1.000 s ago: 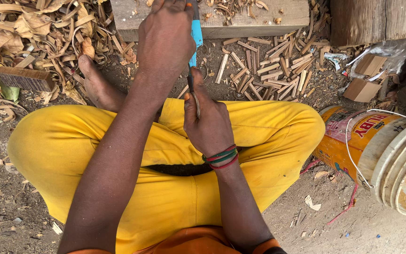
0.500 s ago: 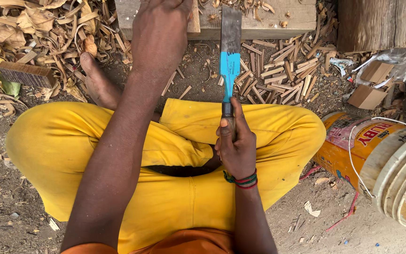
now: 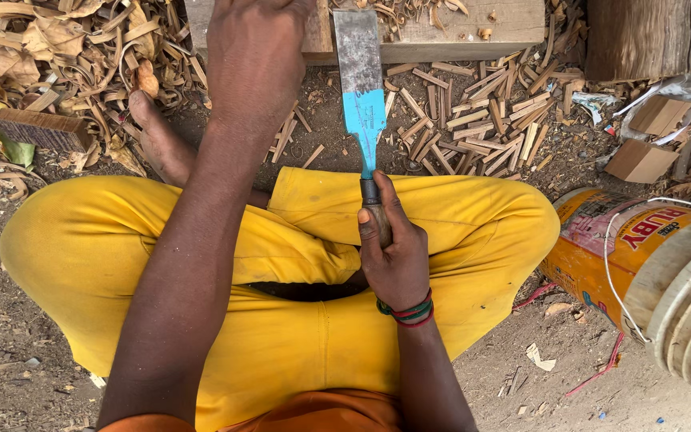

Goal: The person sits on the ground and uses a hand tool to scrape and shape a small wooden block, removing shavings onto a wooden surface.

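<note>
I sit cross-legged in yellow trousers. My right hand (image 3: 393, 260) is closed around the wooden handle of a chopper (image 3: 363, 76). Its flat blade, grey with a blue band, points away from me and its tip lies over the wooden block (image 3: 457, 28) at the top. My left hand (image 3: 253, 48) reaches forward to that block with fingers curled on a small pale wood piece (image 3: 318, 30), which is mostly hidden by the hand. The blade lies just right of my left hand and is not touching it.
Split wood sticks (image 3: 481, 112) lie on the dirt ahead. Shavings (image 3: 57, 48) and a brush (image 3: 41, 128) are at the upper left, and my bare foot (image 3: 157, 140) is beside them. An orange and white bucket (image 3: 641, 256) lies tipped at right, with a cardboard box (image 3: 641, 160) and a log (image 3: 649, 36) beyond it.
My right hand has drawn back toward my lap with the chopper. The blade, edge-on beside my left hand before, now shows its flat face. My left hand stays at the block.
</note>
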